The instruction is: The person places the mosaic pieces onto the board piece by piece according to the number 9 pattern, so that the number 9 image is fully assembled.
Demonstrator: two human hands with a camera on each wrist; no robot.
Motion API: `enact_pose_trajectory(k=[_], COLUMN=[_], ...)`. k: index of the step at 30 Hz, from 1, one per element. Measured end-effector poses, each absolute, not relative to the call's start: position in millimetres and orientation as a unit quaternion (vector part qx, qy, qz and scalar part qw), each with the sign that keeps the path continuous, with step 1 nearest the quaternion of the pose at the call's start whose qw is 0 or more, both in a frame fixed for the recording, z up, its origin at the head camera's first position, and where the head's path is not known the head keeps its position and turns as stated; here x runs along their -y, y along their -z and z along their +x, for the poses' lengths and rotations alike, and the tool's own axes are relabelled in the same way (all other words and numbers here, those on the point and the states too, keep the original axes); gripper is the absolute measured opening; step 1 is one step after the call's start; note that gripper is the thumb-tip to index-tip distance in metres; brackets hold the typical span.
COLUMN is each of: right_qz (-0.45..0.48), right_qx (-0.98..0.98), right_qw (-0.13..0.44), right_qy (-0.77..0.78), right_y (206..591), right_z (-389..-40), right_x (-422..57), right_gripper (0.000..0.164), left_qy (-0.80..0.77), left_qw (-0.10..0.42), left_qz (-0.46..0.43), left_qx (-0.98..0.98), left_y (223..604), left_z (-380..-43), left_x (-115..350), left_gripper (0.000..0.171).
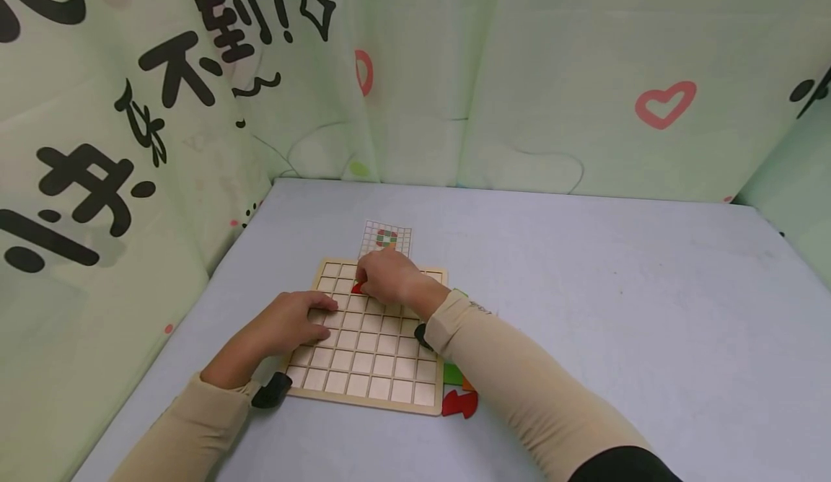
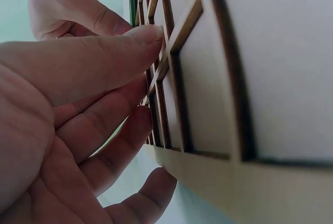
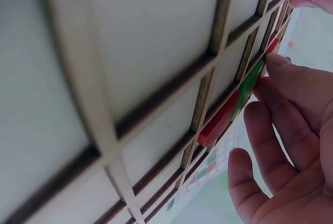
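Pale wood frames the gridded board (image 1: 363, 363), which lies flat under both hands. At its left edge, the left hand (image 1: 292, 320) has its thumb and fingers spread apart, fingertips resting on the grid and rim; it pinches no piece. Ahead and to its right, the right hand (image 1: 392, 278) is curled over the board's far part, thumb and fingertips closed on a small red piece (image 1: 357, 288). Beside that piece, on the side away from the left hand, come a green piece (image 3: 247, 88) and another red tile (image 3: 216, 122). Their line has its long axis across the board, the pinched end pointing toward the left hand's side. Just beyond the right hand is a patterned card (image 1: 386, 238); near the right forearm, beside the board, lies a notched red shape (image 1: 462, 404).
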State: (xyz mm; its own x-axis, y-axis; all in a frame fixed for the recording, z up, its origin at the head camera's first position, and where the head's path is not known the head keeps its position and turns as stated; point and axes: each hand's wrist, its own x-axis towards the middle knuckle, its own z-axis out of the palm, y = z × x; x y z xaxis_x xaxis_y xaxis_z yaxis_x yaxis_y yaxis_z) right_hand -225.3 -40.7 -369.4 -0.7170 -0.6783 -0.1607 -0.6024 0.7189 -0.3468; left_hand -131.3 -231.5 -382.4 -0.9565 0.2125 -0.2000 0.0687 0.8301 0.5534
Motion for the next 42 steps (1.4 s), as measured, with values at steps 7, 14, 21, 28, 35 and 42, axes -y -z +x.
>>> enact_pose_trajectory(k=[7,14,21,28,35,42], right_qz=[-0.357,-0.358,-0.355,-0.350,-0.340,-0.337], right_qx=[-0.915,-0.911,-0.911,-0.909,-0.906,-0.904], right_qw=[0.139,0.151,0.151,0.157,0.158,0.146], right_qy=[0.124,0.136,0.148,0.163,0.194,0.220], right_y=[369,367,368,362,354,349], right_z=[-225,-224,-225,-227,-226,-221], right_x=[38,35,28,16,1,-22], right_gripper=[0.015,0.017,0.022,0.029,0.036,0.036], left_qy=[-0.283,-0.282,-0.282,-0.278,-0.277,-0.280], left_qw=[0.130,0.130,0.130,0.134,0.132,0.133], left_qz=[0.072,0.074,0.074,0.069,0.069,0.066], left_qx=[-0.947,-0.948,-0.948,-0.949,-0.949,-0.949], left_y=[382,382,382,382,382,382], left_z=[-131,-132,-131,-132,-131,-130], left_x=[230,230,230,230,231,230], left_gripper=[0.034,0.034,0.034,0.035,0.035,0.035])
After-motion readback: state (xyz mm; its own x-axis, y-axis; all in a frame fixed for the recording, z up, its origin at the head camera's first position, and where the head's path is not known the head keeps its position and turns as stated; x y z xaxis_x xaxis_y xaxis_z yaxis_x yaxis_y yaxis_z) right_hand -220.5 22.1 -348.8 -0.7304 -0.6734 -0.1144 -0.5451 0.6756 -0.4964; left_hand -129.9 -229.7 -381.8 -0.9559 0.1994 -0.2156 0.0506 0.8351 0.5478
